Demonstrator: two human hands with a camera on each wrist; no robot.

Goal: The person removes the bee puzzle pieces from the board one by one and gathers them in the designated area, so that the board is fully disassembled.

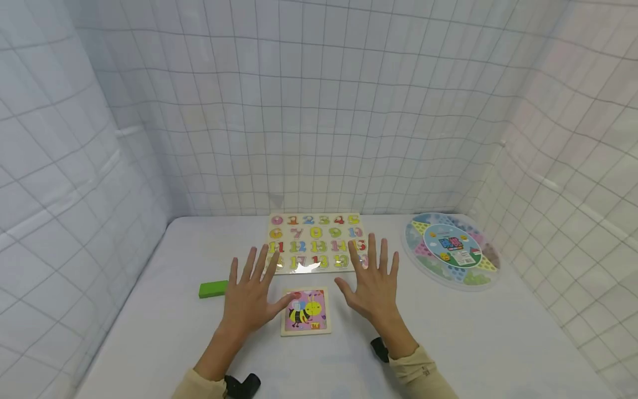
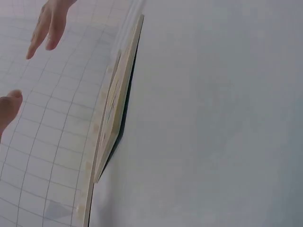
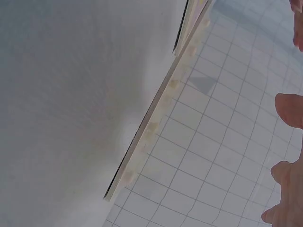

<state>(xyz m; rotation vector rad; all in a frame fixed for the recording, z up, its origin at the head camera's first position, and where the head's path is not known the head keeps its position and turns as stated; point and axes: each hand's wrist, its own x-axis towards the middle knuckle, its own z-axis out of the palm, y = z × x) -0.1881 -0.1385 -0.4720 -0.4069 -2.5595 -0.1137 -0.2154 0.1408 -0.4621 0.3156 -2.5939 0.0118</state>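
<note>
Both hands hover over the white table with fingers spread and straight, holding nothing. My left hand [image 1: 248, 302] overlaps the left edge of a small square bee puzzle [image 1: 306, 312] in the head view, its thumb across the picture. A green block [image 1: 213, 289] lies just left of that hand. My right hand [image 1: 375, 288] is to the right of the bee puzzle, fingertips overlapping the lower right corner of a number puzzle board [image 1: 317, 240]. In the left wrist view the bee puzzle [image 2: 120, 94] shows edge-on, with the left thumb [image 2: 10, 106] at the left border.
A round board in clear packaging [image 1: 452, 250] lies at the back right of the table. White gridded cloth [image 1: 319, 111] walls in the table at the back and both sides. Each wrist wears a black camera mount, one seen below the left hand [image 1: 243, 384].
</note>
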